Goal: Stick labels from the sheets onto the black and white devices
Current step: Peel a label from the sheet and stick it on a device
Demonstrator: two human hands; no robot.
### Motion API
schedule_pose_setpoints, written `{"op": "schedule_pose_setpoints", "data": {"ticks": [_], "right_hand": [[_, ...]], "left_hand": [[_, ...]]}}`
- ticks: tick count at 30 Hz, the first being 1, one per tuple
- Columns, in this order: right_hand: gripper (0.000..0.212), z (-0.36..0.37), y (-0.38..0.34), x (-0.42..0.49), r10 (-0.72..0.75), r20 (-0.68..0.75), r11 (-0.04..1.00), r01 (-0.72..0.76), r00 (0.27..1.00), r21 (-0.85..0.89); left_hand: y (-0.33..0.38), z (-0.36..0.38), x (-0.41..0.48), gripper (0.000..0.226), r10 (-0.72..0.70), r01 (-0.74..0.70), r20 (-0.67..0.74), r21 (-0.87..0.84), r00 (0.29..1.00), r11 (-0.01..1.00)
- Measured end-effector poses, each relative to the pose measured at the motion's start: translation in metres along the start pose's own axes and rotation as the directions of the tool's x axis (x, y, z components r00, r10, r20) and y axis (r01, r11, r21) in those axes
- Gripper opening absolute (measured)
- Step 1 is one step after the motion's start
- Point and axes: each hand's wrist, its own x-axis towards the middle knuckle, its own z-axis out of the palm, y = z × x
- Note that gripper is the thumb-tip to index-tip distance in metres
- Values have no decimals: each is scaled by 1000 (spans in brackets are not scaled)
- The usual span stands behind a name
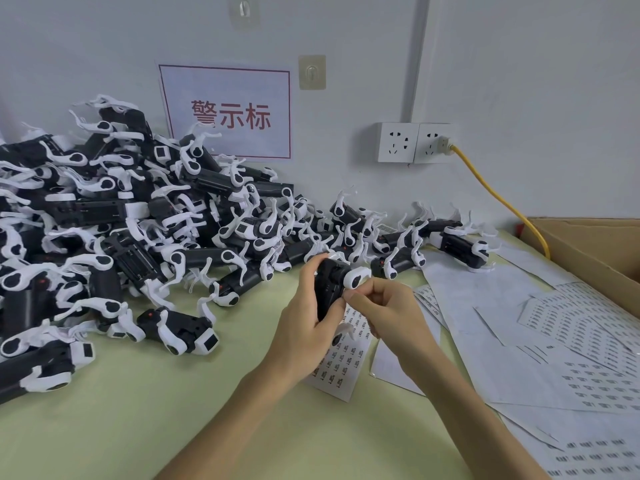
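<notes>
My left hand (306,317) grips a black and white device (332,285), holding it upright above the table. My right hand (384,311) is right beside it, fingers curled, thumb and forefinger pinched at the device's lower edge; a label between them is too small to make out. A label sheet (341,365) lies on the table under both hands. A big heap of black and white devices (114,230) fills the left and back of the table.
More label sheets (575,344) and peeled backing paper (478,292) cover the right side. A cardboard box (588,247) stands at the far right. A yellow cable (498,199) runs from the wall socket (415,143) towards the box. The green table top (173,410) shows in front.
</notes>
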Motion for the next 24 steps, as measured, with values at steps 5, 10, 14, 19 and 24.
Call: {"op": "schedule_pose_setpoints", "data": {"ticks": [5, 10, 14, 19, 24], "right_hand": [[24, -1, -1, -1, 19, 5, 1000, -19, 1000, 13], [29, 0, -4, -2, 35, 9, 999, -35, 999, 30], [34, 3, -4, -2, -10, 4, 998, 10, 1000, 62], [39, 0, -5, -1, 7, 16, 997, -8, 1000, 83], [39, -2, -5, 0, -1, 6, 995, 1, 1000, 95]], "left_hand": [[1, -1, 0, 55, 14, -14, -6, -9, 1000, 1000], [4, 0, 2, 50, -11, 11, -4, -132, 1000, 991], [11, 1, 5, 39, -127, 122, 2, -298, 992, 947], [16, -5, 8, 41, -340, 316, 61, -549, 938, 774], [25, -10, 10, 22, -363, 322, 77, -655, 928, 684]]}}
